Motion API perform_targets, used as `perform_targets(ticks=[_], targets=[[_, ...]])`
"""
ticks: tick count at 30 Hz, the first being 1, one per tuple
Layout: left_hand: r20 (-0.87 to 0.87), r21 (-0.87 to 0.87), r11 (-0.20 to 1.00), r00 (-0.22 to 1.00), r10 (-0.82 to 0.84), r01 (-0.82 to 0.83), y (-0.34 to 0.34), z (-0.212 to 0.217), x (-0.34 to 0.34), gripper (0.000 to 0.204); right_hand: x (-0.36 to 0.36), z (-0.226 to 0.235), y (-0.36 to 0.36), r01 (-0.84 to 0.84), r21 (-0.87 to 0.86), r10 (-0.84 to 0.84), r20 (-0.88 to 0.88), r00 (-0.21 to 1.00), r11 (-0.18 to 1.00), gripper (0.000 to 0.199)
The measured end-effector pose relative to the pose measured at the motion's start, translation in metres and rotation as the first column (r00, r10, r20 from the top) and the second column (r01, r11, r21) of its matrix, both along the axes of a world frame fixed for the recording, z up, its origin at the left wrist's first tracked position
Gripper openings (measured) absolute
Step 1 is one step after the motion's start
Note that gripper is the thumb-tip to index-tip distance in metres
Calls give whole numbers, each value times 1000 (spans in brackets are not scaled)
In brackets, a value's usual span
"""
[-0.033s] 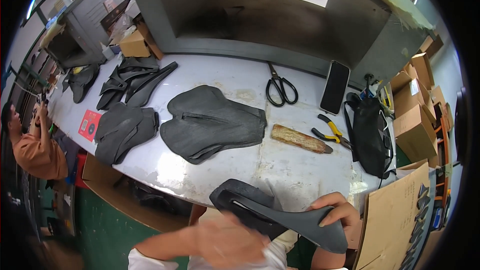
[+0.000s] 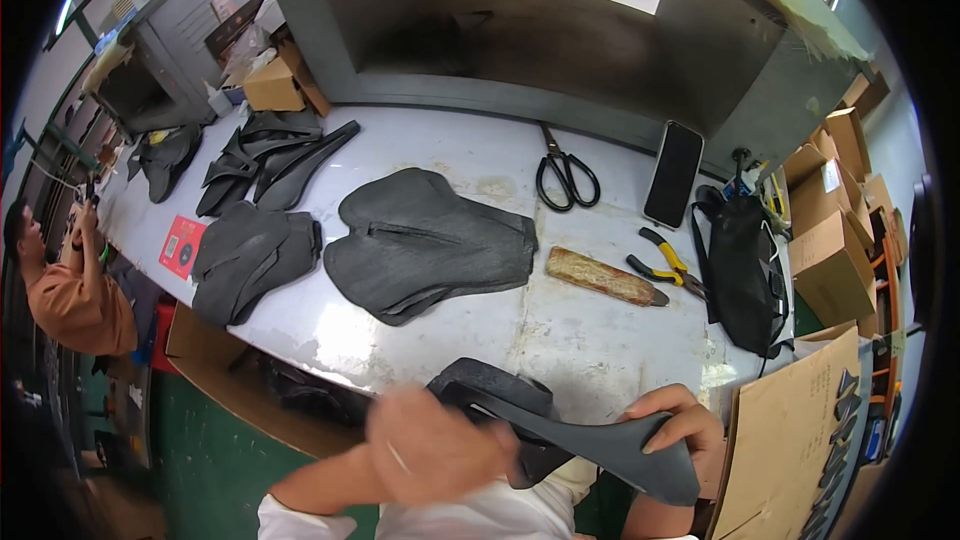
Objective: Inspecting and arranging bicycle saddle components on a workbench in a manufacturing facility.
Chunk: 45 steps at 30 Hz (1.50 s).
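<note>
My right hand [image 2: 685, 430] grips the narrow nose of a black bicycle saddle [image 2: 590, 440], with the fingers lying over its upper side. The saddle is held at the table's near edge, its broad slotted end toward the left. My left hand [image 2: 435, 445] is smeared by motion in front of that broad end and covers part of it; its fingers cannot be made out, nor whether it touches the saddle. Beyond, a stack of black saddle covers [image 2: 430, 240] lies on the white table [image 2: 390, 360]. A smaller stack of black covers [image 2: 250, 265] is to its left.
Black scissors [image 2: 567, 180], a worn flat-handled tool [image 2: 605, 277], yellow-and-black pliers [image 2: 668, 265], a phone [image 2: 673, 175] and a black pouch [image 2: 742, 270] lie toward the right. More black saddle parts [image 2: 265, 160] sit far left. A metal booth [image 2: 540, 40] backs the table. A person [image 2: 75, 290] stands left.
My left hand has moved up and a little left over the saddle's broad end. My right hand and the saddle have hardly shifted.
</note>
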<state>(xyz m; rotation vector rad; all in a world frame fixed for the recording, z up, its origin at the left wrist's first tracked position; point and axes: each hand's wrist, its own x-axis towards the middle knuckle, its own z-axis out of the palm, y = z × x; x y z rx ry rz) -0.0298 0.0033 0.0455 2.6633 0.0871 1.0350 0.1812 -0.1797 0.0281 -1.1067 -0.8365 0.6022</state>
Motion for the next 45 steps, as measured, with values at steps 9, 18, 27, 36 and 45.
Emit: perform_targets(ticks=[9, 18, 27, 36, 45], targets=[[-126, -991, 5, 907, -401, -136, 30, -21, -10, 9, -8, 11, -6, 16, -15, -11, 278, 960, 1000, 29], [197, -804, -579, 855, -480, -140, 3, -60, 8, 12, 1, -73, -1, -136, -165, 207, 564, 799, 977, 29], [230, -767, -630, 863, -449, -124, 3, -53, 10, 12, -34, -99, -3, -14, 501, -252, 459, 852, 865, 26], [255, -757, -636, 830, -496, -148, -11, -44, 22, 13, -15, -42, 0, -185, 32, 118, 660, 742, 982, 35], [244, -747, -659, 889, -387, -82, -17, -48, 19, 14, -42, -74, -6, -81, 79, 43, 403, 914, 994, 34]])
